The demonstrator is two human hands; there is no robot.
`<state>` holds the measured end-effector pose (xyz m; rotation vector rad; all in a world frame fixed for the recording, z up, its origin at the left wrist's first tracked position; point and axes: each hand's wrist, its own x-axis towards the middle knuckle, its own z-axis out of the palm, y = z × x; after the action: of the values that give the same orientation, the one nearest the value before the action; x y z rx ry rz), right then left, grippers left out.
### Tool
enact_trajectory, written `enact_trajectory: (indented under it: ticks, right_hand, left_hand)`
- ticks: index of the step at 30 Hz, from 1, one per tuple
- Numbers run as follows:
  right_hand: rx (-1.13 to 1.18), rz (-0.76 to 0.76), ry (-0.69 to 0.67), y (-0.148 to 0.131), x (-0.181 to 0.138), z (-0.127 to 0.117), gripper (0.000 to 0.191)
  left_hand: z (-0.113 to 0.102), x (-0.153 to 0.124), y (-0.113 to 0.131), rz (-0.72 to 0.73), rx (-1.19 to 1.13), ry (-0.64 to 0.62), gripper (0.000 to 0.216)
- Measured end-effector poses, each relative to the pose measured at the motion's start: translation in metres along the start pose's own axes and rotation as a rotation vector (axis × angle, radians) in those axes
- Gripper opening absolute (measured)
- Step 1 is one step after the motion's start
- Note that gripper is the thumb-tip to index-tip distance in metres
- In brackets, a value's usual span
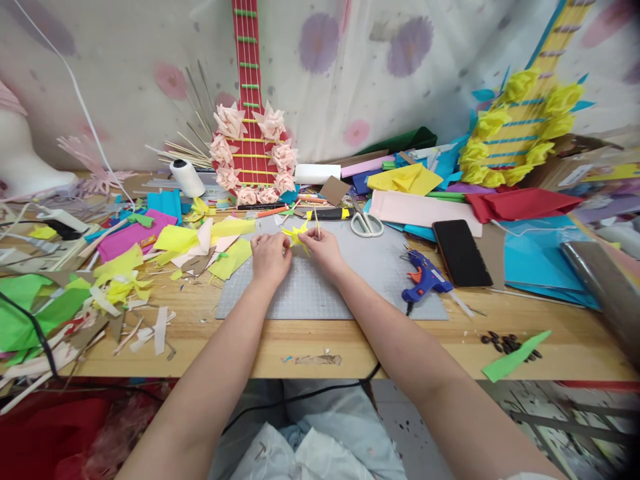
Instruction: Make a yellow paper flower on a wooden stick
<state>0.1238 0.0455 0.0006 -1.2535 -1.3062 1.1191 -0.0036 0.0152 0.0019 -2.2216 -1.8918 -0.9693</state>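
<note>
Both hands meet over a grey cutting mat (350, 280) on the wooden table. My left hand (270, 257) has its fingers curled and pinches one side of a small yellow paper flower (296, 235). My right hand (323, 248) pinches the flower's other side and also holds a thin wooden stick (317, 223) that points up from its fingers. The flower is spiky, with pointed petals, and sits just above the mat between the two thumbs.
White-handled scissors (367, 223), a blue glue gun (424, 279) and a black phone (461, 252) lie to the right. Yellow, green and pink paper scraps (125, 273) cover the left. A red paper guitar (249, 133) with pink flowers stands behind, a yellow-flowered one (515, 127) at right.
</note>
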Motion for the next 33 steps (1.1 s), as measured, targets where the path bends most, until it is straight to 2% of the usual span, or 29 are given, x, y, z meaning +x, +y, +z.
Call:
enact_trajectory:
  ticks: [5, 9, 12, 16, 21, 26, 30, 33]
  right_hand:
    - [-0.091, -0.094, 0.003, 0.003, -0.003, 0.000, 0.030]
    - [-0.186, -0.004, 0.129, 0.005, 0.000, -0.009, 0.029]
    - [-0.332, 0.058, 0.164, 0.008, 0.001, -0.017, 0.031]
    - [-0.447, -0.079, 0.159, 0.010, 0.000, -0.022, 0.036]
    - [-0.381, -0.093, 0.017, 0.016, 0.009, -0.025, 0.043]
    - [-0.286, -0.144, 0.008, 0.019, 0.014, -0.027, 0.024]
    - [-0.230, -0.195, -0.052, 0.014, 0.008, -0.025, 0.021]
    - [-0.245, -0.226, 0.004, 0.009, 0.002, -0.024, 0.019]
  left_hand:
    - [0.003, 0.000, -0.003, -0.042, 0.006, -0.028, 0.009]
    - [0.004, 0.000, -0.006, -0.091, -0.005, -0.043, 0.009]
    - [0.004, 0.000, -0.008, -0.143, -0.040, -0.048, 0.008]
    - [0.004, 0.000, -0.008, -0.191, -0.076, -0.034, 0.008]
    - [0.003, 0.000, -0.008, -0.119, -0.076, -0.015, 0.010]
    - [0.001, 0.002, -0.009, -0.101, -0.153, -0.002, 0.018]
    - [0.002, 0.001, -0.009, -0.102, -0.185, 0.017, 0.020]
    - [0.004, 0.001, -0.008, -0.195, -0.258, 0.123, 0.027]
